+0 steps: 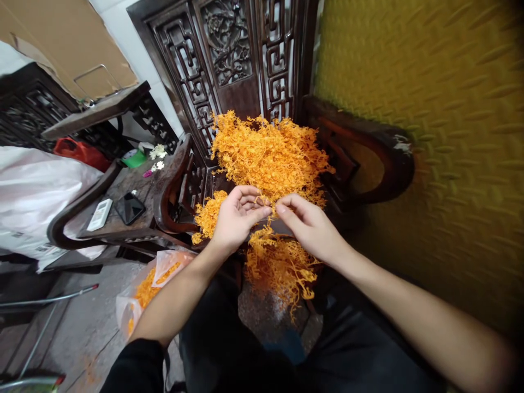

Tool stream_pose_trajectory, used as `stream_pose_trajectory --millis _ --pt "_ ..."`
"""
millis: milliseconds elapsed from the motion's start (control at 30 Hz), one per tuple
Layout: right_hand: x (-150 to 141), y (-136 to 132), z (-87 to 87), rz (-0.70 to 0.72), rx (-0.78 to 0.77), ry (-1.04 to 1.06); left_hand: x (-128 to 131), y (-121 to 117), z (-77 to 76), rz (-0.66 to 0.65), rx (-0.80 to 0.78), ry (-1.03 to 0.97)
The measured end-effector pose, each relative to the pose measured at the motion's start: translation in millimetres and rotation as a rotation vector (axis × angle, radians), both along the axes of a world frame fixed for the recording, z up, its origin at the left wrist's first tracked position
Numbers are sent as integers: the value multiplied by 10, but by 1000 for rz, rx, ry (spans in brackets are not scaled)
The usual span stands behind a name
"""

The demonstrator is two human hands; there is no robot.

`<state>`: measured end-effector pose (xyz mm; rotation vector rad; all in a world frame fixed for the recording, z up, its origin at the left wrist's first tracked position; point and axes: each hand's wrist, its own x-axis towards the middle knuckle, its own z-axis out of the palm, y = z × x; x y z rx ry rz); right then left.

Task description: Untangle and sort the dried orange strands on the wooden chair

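My left hand point(239, 218) and my right hand point(309, 226) meet at the fingertips over the front of a dark carved wooden chair point(241, 101). Thumb and fingers of both are pinched around a thin orange sprig point(268, 207), mostly hidden by the fingers. Just beyond them, a large heap of frizzy orange sprigs point(270, 155) rests on the seat against the backrest. To the left of my left hand lies a smaller orange clump point(209, 215). Below the hands, a loose orange bunch point(280, 259) hangs down at the seat's front, between my knees.
A translucent bag point(168, 262) with orange pieces stands on the floor at left. The side table holds a black phone point(129, 208), a white box-like item point(99, 214), green tape point(134, 158) and white flowers point(158, 152). A yellow textured panel point(442, 109) borders the right armrest point(399, 164).
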<state>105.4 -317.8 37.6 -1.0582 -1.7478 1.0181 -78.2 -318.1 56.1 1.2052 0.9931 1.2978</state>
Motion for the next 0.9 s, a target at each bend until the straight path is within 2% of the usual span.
stream_pose_trajectory --millis 233,300,400,467,500,667,733,900 --pt "-13 0 10 17 -33 21 53 -21 6 -97 -17 22" --pt "24 10 45 -14 -30 98 2 -3 41 -28 32 27" --pt "132 44 102 -103 -83 345 -128 50 113 170 131 -53" --pt "211 72 125 -113 -162 502 -194 74 146 247 114 -123" --pt "240 84 129 -86 -200 535 -207 76 153 241 79 -141" --pt "216 72 104 178 -291 390 -105 30 128 94 -28 -145" --pt "152 41 102 175 -222 290 -56 25 124 91 -39 -148" --pt "-6 -8 94 59 -2 -61 1 63 150 157 -25 -161"
